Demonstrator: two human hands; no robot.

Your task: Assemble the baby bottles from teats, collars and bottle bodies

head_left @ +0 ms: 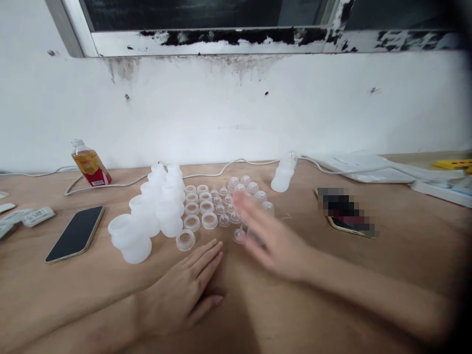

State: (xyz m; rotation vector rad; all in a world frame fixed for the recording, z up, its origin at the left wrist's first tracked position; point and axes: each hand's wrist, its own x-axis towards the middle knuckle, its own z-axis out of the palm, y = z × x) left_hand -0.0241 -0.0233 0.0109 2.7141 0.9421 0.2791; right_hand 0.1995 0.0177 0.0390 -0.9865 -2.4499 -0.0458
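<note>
My left hand point(193, 282) lies flat on the wooden table, fingers stretched out and nothing in it. Just beyond its fingertips is a translucent screw ring point(185, 240), the nearest of two rows of rings. My right hand point(275, 238), slightly blurred, is stretched out over clear bottle nipples and domed caps, hiding some of them. Its thumb is close to one nipple point(239, 235); whether they touch I cannot tell. Farther back a clear domed cap point(245, 182) shows among others. White translucent baby bottles point(136, 238) stand in two rows at the left.
An assembled, capped baby bottle point(284, 172) stands at the back near the wall. A phone point(75, 233) lies at left, another, partly pixelated phone point(346, 214) at right. A drink bottle point(91, 164), a white cable point(221, 171) and plastic bags point(357, 167) are along the back.
</note>
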